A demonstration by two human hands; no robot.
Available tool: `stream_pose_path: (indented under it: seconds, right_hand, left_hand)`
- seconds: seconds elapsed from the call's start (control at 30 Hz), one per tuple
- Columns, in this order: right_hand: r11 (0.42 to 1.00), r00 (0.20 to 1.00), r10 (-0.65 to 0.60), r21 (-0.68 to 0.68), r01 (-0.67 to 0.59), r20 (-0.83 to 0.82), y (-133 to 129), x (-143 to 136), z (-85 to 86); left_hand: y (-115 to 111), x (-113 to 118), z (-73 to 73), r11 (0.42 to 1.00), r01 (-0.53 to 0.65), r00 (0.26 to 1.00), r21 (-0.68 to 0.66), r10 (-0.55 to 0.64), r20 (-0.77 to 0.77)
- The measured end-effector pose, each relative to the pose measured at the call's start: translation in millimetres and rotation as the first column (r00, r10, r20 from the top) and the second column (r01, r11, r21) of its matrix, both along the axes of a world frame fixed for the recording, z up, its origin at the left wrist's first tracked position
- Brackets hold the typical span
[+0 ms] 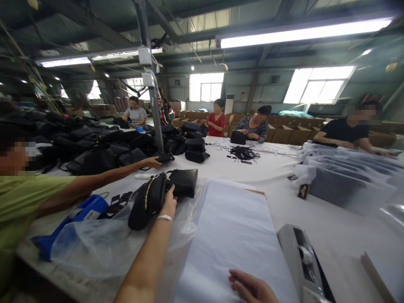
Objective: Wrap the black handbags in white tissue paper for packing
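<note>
My left hand (pixel 170 201), with a bracelet at its wrist, reaches forward and is closed on the near edge of a small black handbag (pixel 184 182). Its fingertips are partly hidden against the bag. Just left of that hand, another black handbag (pixel 147 200) with a gold zip leans on the table, touching or nearly touching the first. My right hand (pixel 251 287) is at the bottom of the view, fingers stretched out and holding nothing, over a stack of whitish translucent sheets or bags (pixel 233 227).
A grey desktop device (pixel 301 261) stands right of the stack. At left are a blue tape dispenser (pixel 78 216), clear plastic (pixel 94 248) and a co-worker's outstretched arm (pixel 110 174). Black bags (pixel 94 147) pile behind; wrapped bags (pixel 341 181) stand right. Several co-workers line the far side.
</note>
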State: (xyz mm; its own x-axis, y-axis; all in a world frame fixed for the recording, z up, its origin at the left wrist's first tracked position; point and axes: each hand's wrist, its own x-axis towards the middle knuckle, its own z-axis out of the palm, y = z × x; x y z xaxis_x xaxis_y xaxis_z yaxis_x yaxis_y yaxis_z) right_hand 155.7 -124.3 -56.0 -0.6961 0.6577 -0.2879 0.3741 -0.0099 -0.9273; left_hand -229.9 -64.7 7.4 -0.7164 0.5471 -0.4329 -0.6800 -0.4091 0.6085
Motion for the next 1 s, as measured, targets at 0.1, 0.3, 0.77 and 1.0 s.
stream_pose_path:
  seconds: [0.1, 0.3, 0.77, 1.0]
  right_hand:
    - [0.994, 0.984, -0.099, -0.071, 0.089, -0.15, 3, -15, -1.2]
    - [0.857, 0.649, -0.503, -0.424, 0.292, -0.57, 1, -62, 39.4]
    - [0.425, 0.192, -0.896, -0.645, 0.635, -0.401, -2, 28, 80.1]
    - [0.381, 0.308, -0.922, -0.696, 0.609, -0.236, -13, 65, 69.9]
  left_hand:
    - [-6, 31, 2.5, 0.999, 0.029, 1.0, 0.041, -0.029, -0.004]
    - [-41, 152, 12.0, 0.958, 0.225, 0.974, 0.179, -0.222, -0.036]
    - [-110, 258, -6.5, 0.346, 0.929, 0.361, 0.129, -0.779, -0.512]
    - [-89, 236, -9.6, 0.464, 0.854, 0.519, 0.236, -0.79, -0.325]
